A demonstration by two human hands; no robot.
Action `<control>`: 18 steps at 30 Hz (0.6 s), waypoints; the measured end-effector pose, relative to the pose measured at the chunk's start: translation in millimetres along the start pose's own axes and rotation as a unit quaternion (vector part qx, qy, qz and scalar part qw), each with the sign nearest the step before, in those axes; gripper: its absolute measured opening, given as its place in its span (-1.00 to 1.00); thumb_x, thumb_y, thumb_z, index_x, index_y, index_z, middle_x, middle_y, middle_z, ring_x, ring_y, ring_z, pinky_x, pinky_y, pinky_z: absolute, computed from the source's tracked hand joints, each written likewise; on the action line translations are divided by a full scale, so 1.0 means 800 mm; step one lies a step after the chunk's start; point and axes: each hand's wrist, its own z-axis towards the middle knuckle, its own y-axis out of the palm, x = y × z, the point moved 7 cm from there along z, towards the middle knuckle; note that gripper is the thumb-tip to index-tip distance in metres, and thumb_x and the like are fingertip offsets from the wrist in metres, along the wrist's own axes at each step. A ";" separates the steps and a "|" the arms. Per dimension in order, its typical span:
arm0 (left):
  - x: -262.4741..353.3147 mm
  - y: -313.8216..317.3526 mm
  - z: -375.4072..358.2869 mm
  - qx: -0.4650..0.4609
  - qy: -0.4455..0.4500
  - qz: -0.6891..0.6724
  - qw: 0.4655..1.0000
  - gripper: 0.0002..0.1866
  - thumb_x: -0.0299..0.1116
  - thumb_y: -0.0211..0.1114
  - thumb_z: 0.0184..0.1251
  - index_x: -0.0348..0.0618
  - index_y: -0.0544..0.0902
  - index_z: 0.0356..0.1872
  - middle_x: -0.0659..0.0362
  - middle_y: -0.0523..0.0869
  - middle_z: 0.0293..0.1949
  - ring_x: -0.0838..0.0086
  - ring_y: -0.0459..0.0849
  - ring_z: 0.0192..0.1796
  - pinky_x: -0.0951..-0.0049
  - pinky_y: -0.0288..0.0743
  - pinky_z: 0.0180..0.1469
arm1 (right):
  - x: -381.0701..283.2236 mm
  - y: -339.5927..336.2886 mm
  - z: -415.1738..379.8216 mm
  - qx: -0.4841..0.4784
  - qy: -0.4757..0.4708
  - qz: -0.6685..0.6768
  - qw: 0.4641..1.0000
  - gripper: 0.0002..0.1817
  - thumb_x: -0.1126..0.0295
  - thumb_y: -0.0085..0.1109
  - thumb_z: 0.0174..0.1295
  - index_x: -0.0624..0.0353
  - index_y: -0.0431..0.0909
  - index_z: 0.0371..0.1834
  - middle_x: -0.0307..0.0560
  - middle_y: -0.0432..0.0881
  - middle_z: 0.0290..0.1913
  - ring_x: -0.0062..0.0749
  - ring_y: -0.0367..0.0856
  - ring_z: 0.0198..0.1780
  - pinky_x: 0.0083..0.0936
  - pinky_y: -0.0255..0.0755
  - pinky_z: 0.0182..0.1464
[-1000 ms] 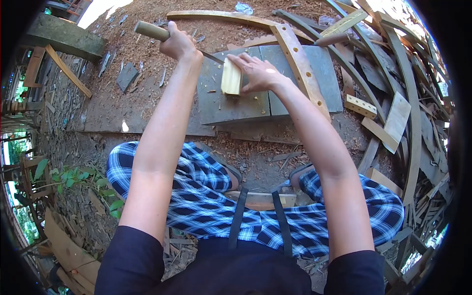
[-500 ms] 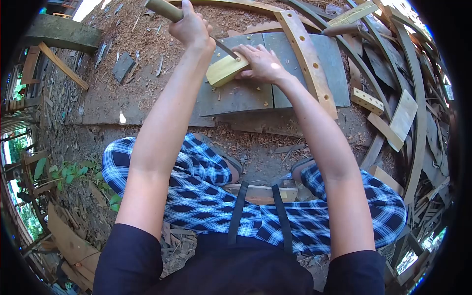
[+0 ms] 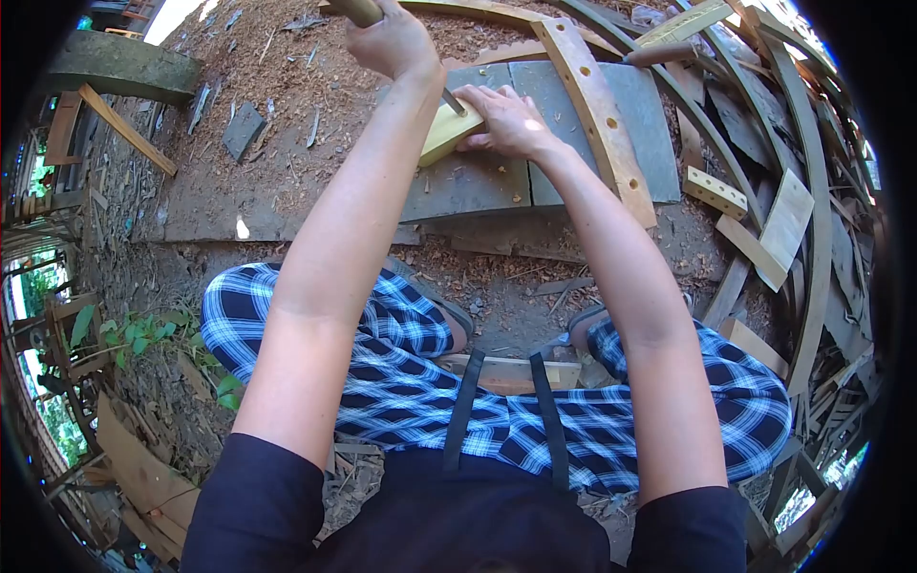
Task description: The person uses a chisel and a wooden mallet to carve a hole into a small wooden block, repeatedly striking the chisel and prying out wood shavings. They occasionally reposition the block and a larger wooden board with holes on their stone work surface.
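My left hand (image 3: 390,43) is wrapped round the thick wooden handle (image 3: 355,10) of a chisel. Its narrow metal shaft (image 3: 453,101) slants down to the right, and the end meets the top of a pale yellow wooden block (image 3: 449,134). My left wrist and forearm partly cover the block. My right hand (image 3: 506,119) grips the block's right end, holding it against a grey board (image 3: 468,186). A long wooden bar with a row of round holes (image 3: 611,124) lies just right of my right hand.
A wooden-handled tool (image 3: 659,54) lies at the board's upper right. A small drilled block (image 3: 714,193), pale offcuts (image 3: 788,224) and curved wooden strips (image 3: 812,191) crowd the right side. Wood shavings (image 3: 277,57) cover the ground beyond; a heavy beam (image 3: 124,67) stands at upper left.
My left hand and the chisel handle have shifted right and slightly up, leaving the shaft steeper. My left forearm now covers more of the block. My right hand stays nearly in place.
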 end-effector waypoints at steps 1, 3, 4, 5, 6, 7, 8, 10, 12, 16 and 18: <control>0.007 0.003 -0.005 -0.018 0.023 0.025 0.999 -0.64 -0.17 0.36 0.38 -0.33 0.59 -0.38 0.09 0.66 -0.48 0.26 0.66 -0.40 0.20 0.48 -0.30 | 0.000 -0.001 0.000 -0.001 0.000 0.003 1.000 -0.19 0.02 0.49 0.04 -0.34 0.30 0.39 -0.37 0.47 0.35 -0.16 0.36 0.38 0.18 0.21 0.38; 0.014 0.008 -0.017 -0.035 0.046 0.051 0.997 -0.60 -0.14 0.36 0.38 -0.38 0.59 -0.31 0.04 0.69 -0.41 0.19 0.69 -0.30 0.14 0.49 -0.18 | -0.002 -0.002 -0.002 0.000 -0.004 -0.005 1.000 -0.16 0.01 0.49 0.03 -0.28 0.28 0.41 -0.32 0.47 0.34 -0.13 0.36 0.37 0.15 0.24 0.35; 0.031 0.005 -0.025 0.000 0.136 0.004 0.991 -0.62 -0.11 0.35 0.39 -0.28 0.57 -0.40 0.11 0.63 -0.50 0.26 0.63 -0.42 0.20 0.46 -0.32 | -0.004 -0.004 -0.002 0.000 -0.008 -0.014 1.000 -0.14 0.01 0.49 0.03 -0.22 0.26 0.42 -0.28 0.47 0.34 -0.11 0.37 0.35 0.12 0.26 0.32; 0.046 -0.001 -0.033 0.035 0.224 -0.043 0.973 -0.61 -0.09 0.34 0.39 -0.18 0.55 -0.49 0.17 0.58 -0.59 0.33 0.57 -0.55 0.25 0.42 -0.45 | -0.004 -0.006 -0.003 0.000 -0.008 -0.014 1.000 -0.14 0.01 0.49 0.03 -0.22 0.26 0.42 -0.28 0.47 0.34 -0.11 0.37 0.35 0.12 0.26 0.32; 0.043 -0.006 -0.033 0.035 0.223 -0.044 0.973 -0.61 -0.09 0.34 0.39 -0.18 0.55 -0.49 0.17 0.58 -0.59 0.33 0.57 -0.55 0.25 0.42 -0.45 | -0.006 -0.006 -0.004 -0.003 -0.013 -0.015 1.000 -0.14 0.04 0.48 0.05 -0.17 0.25 0.43 -0.26 0.46 0.34 -0.11 0.37 0.36 0.12 0.26 0.33; 0.034 -0.004 -0.029 -0.028 0.185 -0.074 0.980 -0.68 -0.18 0.32 0.41 -0.20 0.53 -0.43 0.22 0.56 -0.57 0.44 0.53 -0.55 0.33 0.38 -0.46 | -0.008 -0.007 -0.005 -0.006 -0.018 -0.017 1.000 -0.14 0.07 0.47 0.06 -0.13 0.23 0.44 -0.24 0.45 0.35 -0.11 0.37 0.36 0.12 0.26 0.33; 0.026 0.001 -0.027 -0.090 0.146 -0.105 0.980 -0.74 -0.28 0.31 0.42 -0.23 0.51 -0.36 0.27 0.54 -0.56 0.55 0.49 -0.55 0.42 0.35 -0.47 | -0.010 -0.009 -0.006 -0.004 -0.019 -0.018 1.000 -0.14 0.07 0.47 0.06 -0.13 0.23 0.44 -0.24 0.45 0.35 -0.11 0.37 0.36 0.12 0.26 0.33; 0.035 -0.011 -0.034 -0.085 0.117 -0.109 0.983 -0.74 -0.31 0.31 0.42 -0.25 0.53 -0.42 0.25 0.57 -0.55 0.53 0.52 -0.52 0.41 0.37 -0.41 | -0.014 -0.006 -0.006 -0.020 -0.040 -0.059 0.997 -0.15 0.18 0.42 0.11 -0.08 0.20 0.48 -0.20 0.44 0.37 -0.12 0.35 0.38 0.06 0.24 0.37; 0.044 -0.019 -0.045 -0.076 0.097 -0.103 0.987 -0.72 -0.32 0.31 0.42 -0.28 0.54 -0.46 0.24 0.58 -0.55 0.52 0.53 -0.49 0.41 0.39 -0.37 | -0.011 -0.019 -0.017 0.028 -0.077 -0.089 0.993 -0.12 0.21 0.40 0.11 0.00 0.16 0.50 -0.13 0.41 0.39 -0.12 0.34 0.39 0.03 0.24 0.37; 0.039 -0.014 -0.052 -0.069 0.147 -0.086 0.983 -0.71 -0.31 0.31 0.42 -0.29 0.54 -0.45 0.24 0.59 -0.55 0.51 0.55 -0.49 0.40 0.40 -0.35 | 0.028 -0.082 -0.078 0.244 0.018 -0.173 0.954 0.00 0.11 0.41 0.09 0.20 0.06 0.54 0.08 0.26 0.45 -0.08 0.28 0.41 0.00 0.21 0.35; 0.049 -0.017 -0.062 -0.064 0.147 -0.084 0.984 -0.69 -0.27 0.33 0.41 -0.28 0.56 -0.46 0.22 0.59 -0.57 0.49 0.56 -0.49 0.38 0.42 -0.34 | 0.075 -0.074 -0.117 0.234 0.090 -0.189 0.949 0.02 0.07 0.42 0.08 0.22 0.06 0.54 0.09 0.27 0.41 -0.06 0.29 0.39 -0.03 0.23 0.34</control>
